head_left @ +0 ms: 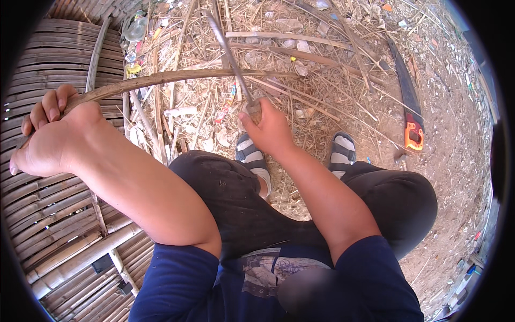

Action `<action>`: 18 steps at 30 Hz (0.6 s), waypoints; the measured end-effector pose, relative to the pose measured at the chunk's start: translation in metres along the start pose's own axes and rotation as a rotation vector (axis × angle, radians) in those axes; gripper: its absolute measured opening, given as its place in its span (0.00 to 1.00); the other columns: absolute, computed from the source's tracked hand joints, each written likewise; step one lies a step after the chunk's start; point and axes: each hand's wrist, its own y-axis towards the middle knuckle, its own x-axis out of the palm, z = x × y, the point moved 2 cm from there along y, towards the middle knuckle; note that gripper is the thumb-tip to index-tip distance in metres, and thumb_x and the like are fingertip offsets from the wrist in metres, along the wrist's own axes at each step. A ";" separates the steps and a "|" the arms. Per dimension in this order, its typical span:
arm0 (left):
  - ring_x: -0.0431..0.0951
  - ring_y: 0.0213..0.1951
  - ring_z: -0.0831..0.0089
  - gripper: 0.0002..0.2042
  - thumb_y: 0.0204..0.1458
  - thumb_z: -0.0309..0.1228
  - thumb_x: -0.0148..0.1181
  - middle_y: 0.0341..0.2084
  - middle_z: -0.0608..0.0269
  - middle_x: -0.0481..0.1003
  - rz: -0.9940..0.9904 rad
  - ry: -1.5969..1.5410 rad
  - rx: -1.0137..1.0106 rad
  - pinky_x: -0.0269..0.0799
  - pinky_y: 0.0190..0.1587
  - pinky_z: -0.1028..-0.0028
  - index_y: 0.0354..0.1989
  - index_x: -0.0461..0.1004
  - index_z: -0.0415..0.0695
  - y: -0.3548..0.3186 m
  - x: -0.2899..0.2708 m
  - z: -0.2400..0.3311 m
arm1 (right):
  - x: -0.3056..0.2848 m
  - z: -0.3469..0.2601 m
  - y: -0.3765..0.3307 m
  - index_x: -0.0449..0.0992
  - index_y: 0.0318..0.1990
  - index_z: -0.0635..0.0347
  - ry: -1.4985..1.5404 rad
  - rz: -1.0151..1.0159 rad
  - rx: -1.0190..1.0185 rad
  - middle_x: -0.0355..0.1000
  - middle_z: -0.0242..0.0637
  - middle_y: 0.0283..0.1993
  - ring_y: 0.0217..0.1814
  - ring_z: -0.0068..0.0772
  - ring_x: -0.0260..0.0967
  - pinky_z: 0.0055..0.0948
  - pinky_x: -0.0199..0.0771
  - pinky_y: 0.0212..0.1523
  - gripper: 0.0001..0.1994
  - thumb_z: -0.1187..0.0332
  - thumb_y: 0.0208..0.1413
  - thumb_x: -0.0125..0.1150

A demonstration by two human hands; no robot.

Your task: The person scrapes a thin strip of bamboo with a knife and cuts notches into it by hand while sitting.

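My left hand is raised at the far left, its fingers curled round one end of a long, slightly bent bamboo strip. From there the strip runs to the right across the ground litter. Close to the middle, my right hand grips the short wooden handle of a long knife, whose narrow blade points away from me. The blade crosses the strip in this view; whether the two touch, I cannot tell.
A handsaw with an orange handle lies on the dirt at the right. Split bamboo pieces and shavings litter the ground ahead. Slatted bamboo fills the left side. My sandalled feet are between the hands and my knees.
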 end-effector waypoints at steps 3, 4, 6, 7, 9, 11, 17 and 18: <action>0.50 0.16 0.77 0.30 0.61 0.66 0.28 0.15 0.74 0.54 -0.009 0.024 0.016 0.49 0.23 0.75 0.27 0.60 0.52 -0.003 0.003 0.001 | 0.006 -0.003 -0.001 0.71 0.46 0.66 -0.003 0.025 -0.128 0.77 0.51 0.31 0.34 0.52 0.78 0.44 0.75 0.36 0.22 0.55 0.56 0.64; 0.50 0.16 0.77 0.30 0.61 0.66 0.28 0.15 0.74 0.54 -0.019 0.026 0.014 0.49 0.23 0.75 0.27 0.60 0.52 -0.003 0.004 0.001 | 0.009 0.000 -0.001 0.71 0.46 0.66 -0.010 0.047 -0.170 0.77 0.51 0.31 0.34 0.52 0.78 0.44 0.75 0.36 0.21 0.55 0.56 0.64; 0.50 0.16 0.77 0.30 0.61 0.66 0.28 0.15 0.74 0.54 -0.039 0.027 0.009 0.49 0.23 0.75 0.27 0.60 0.52 -0.001 0.003 0.000 | 0.012 0.016 -0.001 0.71 0.46 0.64 0.048 0.084 -0.077 0.77 0.51 0.31 0.35 0.52 0.78 0.43 0.75 0.36 0.20 0.56 0.57 0.64; 0.50 0.16 0.77 0.30 0.61 0.67 0.28 0.15 0.74 0.54 -0.047 0.028 0.011 0.49 0.23 0.76 0.27 0.60 0.52 0.000 0.002 -0.001 | 0.013 0.026 0.000 0.72 0.46 0.64 0.079 0.100 -0.033 0.77 0.51 0.31 0.35 0.52 0.78 0.43 0.75 0.36 0.20 0.56 0.57 0.64; 0.50 0.16 0.77 0.30 0.61 0.67 0.28 0.15 0.74 0.54 -0.065 0.026 0.013 0.49 0.23 0.76 0.27 0.60 0.52 0.002 0.002 -0.002 | 0.013 0.057 0.002 0.72 0.46 0.63 -0.003 0.178 0.065 0.78 0.51 0.32 0.37 0.53 0.78 0.45 0.76 0.38 0.19 0.56 0.56 0.64; 0.49 0.16 0.77 0.31 0.60 0.68 0.28 0.15 0.74 0.54 -0.131 0.001 -0.006 0.49 0.23 0.76 0.27 0.60 0.52 0.009 0.000 -0.003 | 0.008 0.051 0.003 0.72 0.46 0.63 0.007 0.181 0.133 0.78 0.51 0.33 0.37 0.53 0.78 0.44 0.76 0.38 0.19 0.57 0.56 0.64; 0.51 0.13 0.80 0.11 0.47 0.38 0.51 0.11 0.75 0.52 -0.382 -0.138 -0.127 0.49 0.20 0.77 0.18 0.59 0.53 0.011 0.006 -0.003 | 0.007 -0.037 -0.001 0.71 0.45 0.62 0.112 -0.002 -0.189 0.78 0.49 0.32 0.35 0.49 0.78 0.40 0.76 0.37 0.17 0.59 0.57 0.64; 0.51 0.13 0.80 0.10 0.45 0.36 0.51 0.11 0.75 0.52 -0.395 -0.154 -0.154 0.49 0.20 0.78 0.17 0.58 0.53 0.012 0.005 -0.004 | 0.005 -0.045 -0.002 0.71 0.46 0.62 0.058 -0.036 -0.247 0.78 0.49 0.32 0.35 0.49 0.78 0.40 0.77 0.37 0.17 0.59 0.57 0.64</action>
